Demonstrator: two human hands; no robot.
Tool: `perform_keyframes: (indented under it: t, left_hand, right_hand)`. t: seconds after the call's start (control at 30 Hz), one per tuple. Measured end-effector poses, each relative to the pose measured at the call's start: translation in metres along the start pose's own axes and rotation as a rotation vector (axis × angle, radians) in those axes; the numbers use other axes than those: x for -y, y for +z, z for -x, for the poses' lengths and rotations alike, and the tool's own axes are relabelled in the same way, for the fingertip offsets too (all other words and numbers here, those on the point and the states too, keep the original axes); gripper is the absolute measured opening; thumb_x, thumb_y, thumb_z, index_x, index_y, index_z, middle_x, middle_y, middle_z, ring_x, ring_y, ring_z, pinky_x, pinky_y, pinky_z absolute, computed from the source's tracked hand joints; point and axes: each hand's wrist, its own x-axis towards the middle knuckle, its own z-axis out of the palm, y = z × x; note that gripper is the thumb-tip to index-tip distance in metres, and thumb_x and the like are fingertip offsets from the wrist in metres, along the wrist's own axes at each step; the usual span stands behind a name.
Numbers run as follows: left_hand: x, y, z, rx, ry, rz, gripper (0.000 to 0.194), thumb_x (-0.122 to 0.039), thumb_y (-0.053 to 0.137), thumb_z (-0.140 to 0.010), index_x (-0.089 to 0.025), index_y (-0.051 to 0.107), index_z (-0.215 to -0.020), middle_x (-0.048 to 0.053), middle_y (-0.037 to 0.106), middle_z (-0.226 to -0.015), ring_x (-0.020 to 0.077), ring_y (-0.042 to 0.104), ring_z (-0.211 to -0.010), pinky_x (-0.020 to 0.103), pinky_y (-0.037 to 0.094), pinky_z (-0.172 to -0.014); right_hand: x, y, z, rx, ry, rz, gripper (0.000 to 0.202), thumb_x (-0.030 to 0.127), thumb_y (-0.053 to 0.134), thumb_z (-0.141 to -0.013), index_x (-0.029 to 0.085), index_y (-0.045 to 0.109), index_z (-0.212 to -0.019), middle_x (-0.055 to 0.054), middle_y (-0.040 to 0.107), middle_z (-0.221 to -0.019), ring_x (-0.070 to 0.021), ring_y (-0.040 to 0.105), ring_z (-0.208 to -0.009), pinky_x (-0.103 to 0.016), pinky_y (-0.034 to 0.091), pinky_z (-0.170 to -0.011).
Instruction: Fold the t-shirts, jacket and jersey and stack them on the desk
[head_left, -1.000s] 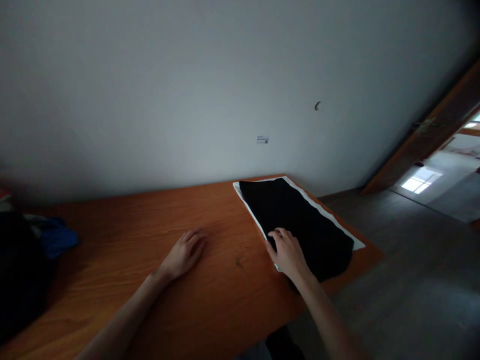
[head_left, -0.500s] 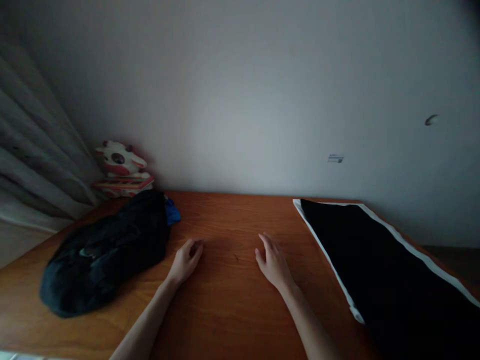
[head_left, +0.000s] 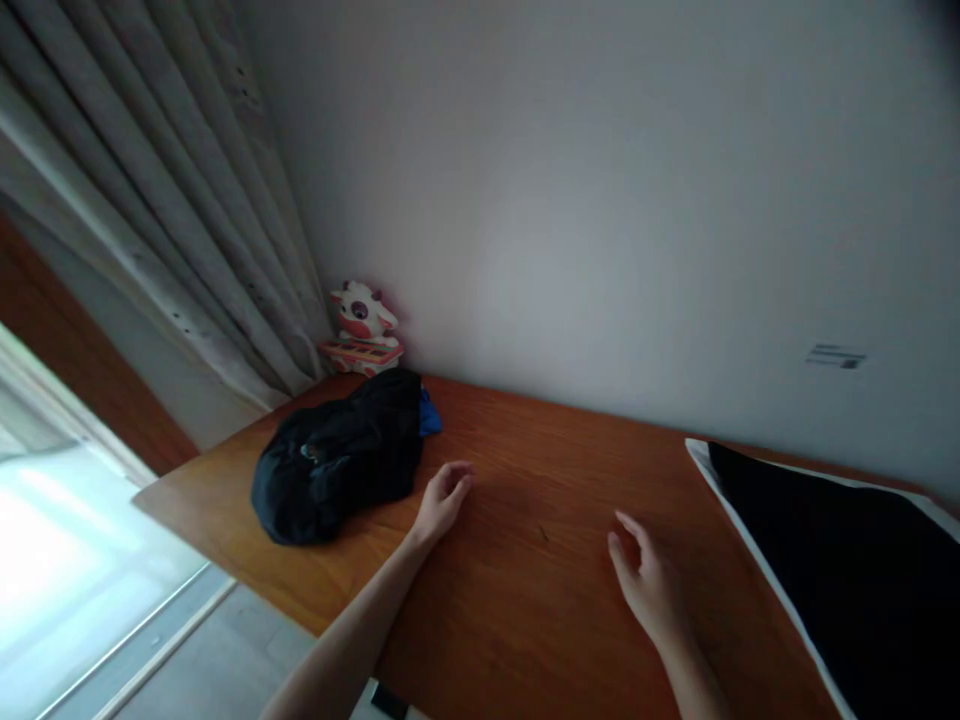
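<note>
My left hand [head_left: 444, 498] rests on the wooden table [head_left: 525, 620], its fingers loosely curled with a gap to the thumb and nothing held. Just to its left lies a dark, bunched-up cloth item [head_left: 345, 460], perhaps a bag or garment, with a small blue piece [head_left: 429, 412] poking out at its far right end. My right hand [head_left: 646, 575] is over the table farther right, thumb and fingers apart, and holds nothing. Right of it a black sheet with a white border [head_left: 840, 560] lies flat.
A cow-shaped toy with a small keyboard [head_left: 364, 330] stands in the far left corner. Behind the table rises a plain wall [head_left: 585, 200] with a small label [head_left: 836, 356]. A pale curtain [head_left: 202, 220] hangs at the left, beside a bright window area [head_left: 67, 560].
The view has swung left, so everything sits farther right and more of the curtain and window shows. Both hands remain empty above the table.
</note>
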Motion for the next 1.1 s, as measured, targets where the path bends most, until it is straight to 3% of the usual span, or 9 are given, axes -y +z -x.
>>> perform_keyframes:
  t: [0.17,0.27,0.37,0.47,0.53,0.67,0.77,0.87,1.1]
  left_hand:
    - [0.003,0.001,0.001,-0.112,-0.104,0.216,0.052,-0.061,0.082,-0.067,-0.022,0.066,-0.097,0.006,0.072,-0.093,0.0194,0.07,-0.087,0.031,0.055,-0.08]
    - [0.003,-0.002,0.007,-0.171,-0.123,0.233,0.053,-0.066,0.075,-0.073,-0.022,0.063,-0.101,0.007,0.071,-0.094,0.0173,0.07,-0.079,0.031,0.055,-0.074]
    - [-0.004,-0.019,0.008,-0.219,-0.143,0.232,0.05,-0.062,0.069,-0.079,-0.022,0.061,-0.108,0.008,0.071,-0.095,0.0157,0.069,-0.073,0.029,0.054,-0.068]
    - [-0.024,-0.056,-0.003,-0.248,-0.084,0.041,0.042,-0.048,0.068,-0.084,-0.022,0.059,-0.117,0.008,0.071,-0.102,0.0162,0.069,-0.081,0.028,0.054,-0.071]
    - [-0.042,-0.089,-0.018,-0.261,0.02,-0.449,0.034,-0.037,0.057,-0.091,-0.022,0.059,-0.121,0.009,0.07,-0.114,0.0181,0.068,-0.095,0.031,0.055,-0.08]
    - [-0.07,-0.154,-0.05,-0.331,-0.018,-0.711,0.049,-0.023,0.069,-0.077,-0.023,0.06,-0.126,0.014,0.057,-0.142,0.0336,0.051,-0.131,0.052,0.043,-0.108]
    - [-0.075,-0.182,-0.064,-0.355,-0.114,-0.84,0.058,-0.03,0.082,-0.066,-0.024,0.064,-0.12,0.018,0.052,-0.149,0.0483,0.034,-0.142,0.069,0.028,-0.111]
    - [-0.074,-0.19,-0.066,-0.354,-0.17,-0.893,0.047,-0.042,0.084,-0.066,-0.024,0.068,-0.107,0.018,0.062,-0.137,0.0494,0.041,-0.137,0.07,0.028,-0.109]
    - [-0.095,-0.175,-0.084,-0.523,-0.094,-0.721,0.027,-0.042,0.06,-0.092,-0.022,0.062,-0.11,0.01,0.071,-0.103,0.0289,0.065,-0.102,0.042,0.049,-0.09]
  right_hand:
    - [-0.008,0.0,-0.002,0.035,0.025,-0.015,0.065,0.07,0.049,-0.082,0.019,0.064,-0.119,-0.019,0.071,-0.128,-0.0343,0.067,-0.119,-0.05,0.051,-0.103]
    - [-0.011,-0.001,-0.002,0.049,0.042,0.003,0.067,0.072,0.05,-0.079,0.019,0.066,-0.118,-0.019,0.071,-0.128,-0.0362,0.067,-0.119,-0.051,0.051,-0.103]
    - [-0.016,-0.002,-0.004,0.059,0.045,0.023,0.067,0.073,0.049,-0.078,0.02,0.066,-0.117,-0.019,0.071,-0.127,-0.0375,0.067,-0.118,-0.052,0.052,-0.101]
    - [-0.019,-0.003,-0.004,0.072,0.054,0.034,0.068,0.074,0.05,-0.077,0.02,0.067,-0.115,-0.019,0.072,-0.124,-0.0384,0.067,-0.116,-0.053,0.053,-0.098]
    - [-0.019,-0.003,-0.004,0.073,0.063,0.026,0.068,0.075,0.05,-0.077,0.02,0.067,-0.113,-0.019,0.073,-0.122,-0.0387,0.068,-0.114,-0.053,0.053,-0.098]
    - [-0.013,-0.004,-0.004,0.048,0.05,-0.005,0.064,0.073,0.05,-0.077,0.02,0.068,-0.107,-0.019,0.074,-0.116,-0.0371,0.07,-0.11,-0.051,0.054,-0.097]
    - [-0.009,-0.004,-0.005,0.047,0.05,-0.01,0.061,0.072,0.05,-0.076,0.021,0.069,-0.103,-0.018,0.076,-0.11,-0.0367,0.071,-0.105,-0.05,0.055,-0.094]
    - [-0.011,-0.004,-0.006,0.047,0.028,-0.014,0.058,0.072,0.051,-0.076,0.021,0.07,-0.099,-0.017,0.077,-0.104,-0.036,0.072,-0.1,-0.05,0.055,-0.092]
    - [-0.012,-0.005,-0.006,0.044,-0.054,-0.009,0.053,0.07,0.052,-0.08,0.022,0.071,-0.093,-0.014,0.077,-0.099,-0.0322,0.072,-0.093,-0.046,0.056,-0.088]
